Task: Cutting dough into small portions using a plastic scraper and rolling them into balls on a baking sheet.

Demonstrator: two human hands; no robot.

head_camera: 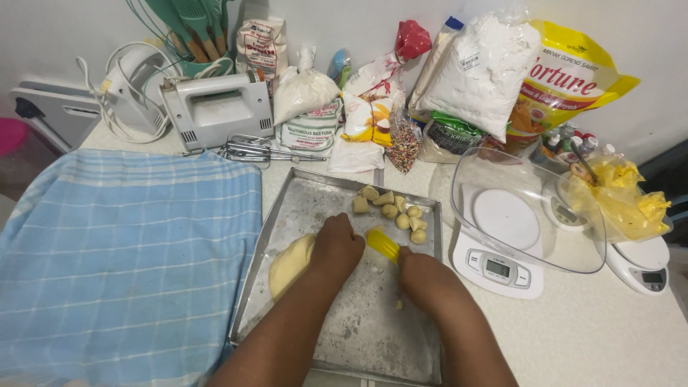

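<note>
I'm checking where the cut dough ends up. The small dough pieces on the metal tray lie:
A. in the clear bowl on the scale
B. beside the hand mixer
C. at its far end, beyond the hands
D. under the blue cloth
C: the small dough pieces sit clustered at the far end of the metal tray, beyond both hands.

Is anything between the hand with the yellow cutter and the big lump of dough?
Yes. The left hand rests on the dough lump, right between it and the right hand holding the yellow cutter. Otherwise only bare floured tray.

Hands [337, 247] on dough [289, 265], tray [373, 330]
</note>
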